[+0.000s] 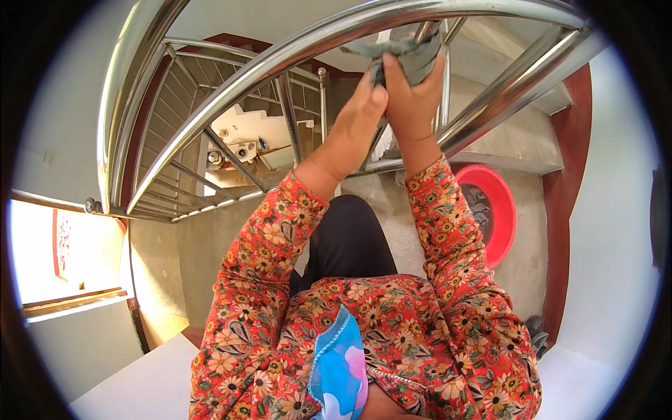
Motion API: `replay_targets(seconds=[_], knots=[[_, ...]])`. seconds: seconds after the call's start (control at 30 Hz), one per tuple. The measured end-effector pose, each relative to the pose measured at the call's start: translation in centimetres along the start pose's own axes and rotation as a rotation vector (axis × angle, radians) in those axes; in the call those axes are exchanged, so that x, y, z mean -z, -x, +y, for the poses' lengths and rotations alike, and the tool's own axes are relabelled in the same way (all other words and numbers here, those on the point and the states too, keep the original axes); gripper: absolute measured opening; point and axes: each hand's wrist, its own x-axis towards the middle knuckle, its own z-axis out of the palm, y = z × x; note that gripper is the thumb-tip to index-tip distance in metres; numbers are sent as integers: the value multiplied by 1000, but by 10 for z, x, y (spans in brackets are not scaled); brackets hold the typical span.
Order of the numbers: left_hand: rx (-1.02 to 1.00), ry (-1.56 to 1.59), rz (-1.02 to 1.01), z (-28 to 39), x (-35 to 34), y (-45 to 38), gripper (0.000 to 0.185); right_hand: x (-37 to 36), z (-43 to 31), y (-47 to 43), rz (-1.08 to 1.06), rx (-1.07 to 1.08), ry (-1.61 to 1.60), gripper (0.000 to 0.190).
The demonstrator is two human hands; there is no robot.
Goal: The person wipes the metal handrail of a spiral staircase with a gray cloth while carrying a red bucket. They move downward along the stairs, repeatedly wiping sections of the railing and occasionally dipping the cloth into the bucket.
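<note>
Both hands reach forward through the metal stair railing, below its curved handrail [294,44]. A grey-green cloth [415,55] is wrapped about a metal bar near the top of the picture. My right hand [418,100] grips this cloth, its thumb and fingers spread around it. My left hand [353,126] lies close beside, its fingertips at the cloth's lower left edge; how firmly they hold it is partly hidden. To the right of my right sleeve, a red plastic basin [506,210] stands on the floor with a grey cloth in dark water.
A thick slanting metal rail [517,89] runs at the right, beside concrete steps [530,142]. Through the bars at the left, a stairwell drops to a lower level. A bright window [89,252] is at far left. Dark shoes [536,336] lie by the right wall.
</note>
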Motion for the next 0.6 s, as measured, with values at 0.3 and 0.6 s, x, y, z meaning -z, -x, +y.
replay_targets(seconds=[0.3,0.6], knots=[[1075,189,115,-124,45,88,92,36,112,200,-300,-522,172,38],[399,403,17,-9,7,14,115,15,19,55,-157,-178,33,38]])
